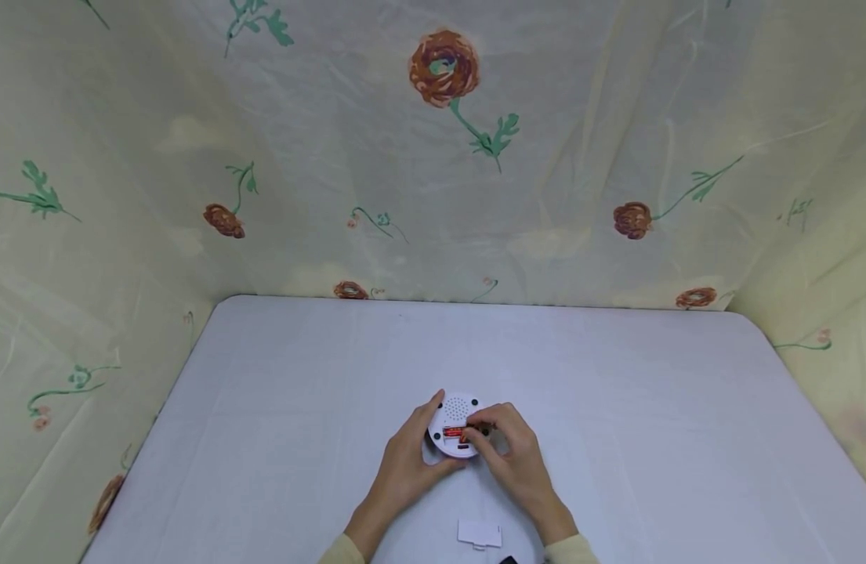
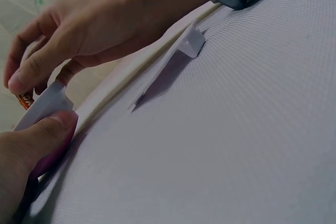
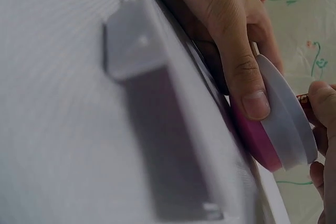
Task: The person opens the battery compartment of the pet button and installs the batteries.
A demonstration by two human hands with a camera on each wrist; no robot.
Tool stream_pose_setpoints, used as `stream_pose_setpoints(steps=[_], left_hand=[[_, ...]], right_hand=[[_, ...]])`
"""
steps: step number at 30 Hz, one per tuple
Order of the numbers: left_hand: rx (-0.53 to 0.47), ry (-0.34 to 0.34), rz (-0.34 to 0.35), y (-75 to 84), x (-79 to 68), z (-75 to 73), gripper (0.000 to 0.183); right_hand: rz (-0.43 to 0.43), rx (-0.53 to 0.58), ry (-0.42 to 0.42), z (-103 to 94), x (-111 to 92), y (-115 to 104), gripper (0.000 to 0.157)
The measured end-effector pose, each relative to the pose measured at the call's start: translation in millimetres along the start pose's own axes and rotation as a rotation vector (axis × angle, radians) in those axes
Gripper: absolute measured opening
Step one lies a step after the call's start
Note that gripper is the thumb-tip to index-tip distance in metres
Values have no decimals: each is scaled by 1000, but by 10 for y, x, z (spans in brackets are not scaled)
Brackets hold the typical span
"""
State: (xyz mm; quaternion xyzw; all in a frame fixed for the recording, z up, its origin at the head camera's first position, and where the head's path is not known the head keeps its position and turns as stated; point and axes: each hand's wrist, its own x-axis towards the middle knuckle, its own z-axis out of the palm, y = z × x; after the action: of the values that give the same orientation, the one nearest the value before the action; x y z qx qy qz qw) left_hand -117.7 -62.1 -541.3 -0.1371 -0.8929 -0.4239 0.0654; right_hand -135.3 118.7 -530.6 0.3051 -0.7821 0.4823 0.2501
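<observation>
A round white device lies with its perforated speaker side and small dark feet facing up; its lower rim shows pink in the right wrist view. My left hand grips it by the edge, thumb and fingers on opposite sides. A red battery sits in the open compartment. My right hand pinches another red battery at the compartment's right, mostly covered by the fingertips. Nearer the table's front lies the white battery cover, also seen in the left wrist view with its tab raised.
A white cloth covers the table. Flower-patterned curtain hangs behind and at both sides. Part of a small dark object shows at the bottom edge of the head view, its kind unclear.
</observation>
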Motion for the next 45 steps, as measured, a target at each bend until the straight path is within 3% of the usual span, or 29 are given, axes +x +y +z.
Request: stream_pose_setpoints(steps=[7,15,21,34,45], left_hand=[[1,2,-4,-2,-10,1,98],[23,18,31,-16,-6,2,96],[19,31,54,-25,-3,1,95],[52,3,37,-19,-2,10,95],[48,3,30,-24,1,11,93]], right_hand=[[-74,-13,-1,46,21,-5,34],[-80,-38,-30,110,88,-67,26],[-83,-72,-41,138,98,-76,28],[-102,-139,-92,145,74,-51,15],[-80,-114,-106,173,41,-39,15]])
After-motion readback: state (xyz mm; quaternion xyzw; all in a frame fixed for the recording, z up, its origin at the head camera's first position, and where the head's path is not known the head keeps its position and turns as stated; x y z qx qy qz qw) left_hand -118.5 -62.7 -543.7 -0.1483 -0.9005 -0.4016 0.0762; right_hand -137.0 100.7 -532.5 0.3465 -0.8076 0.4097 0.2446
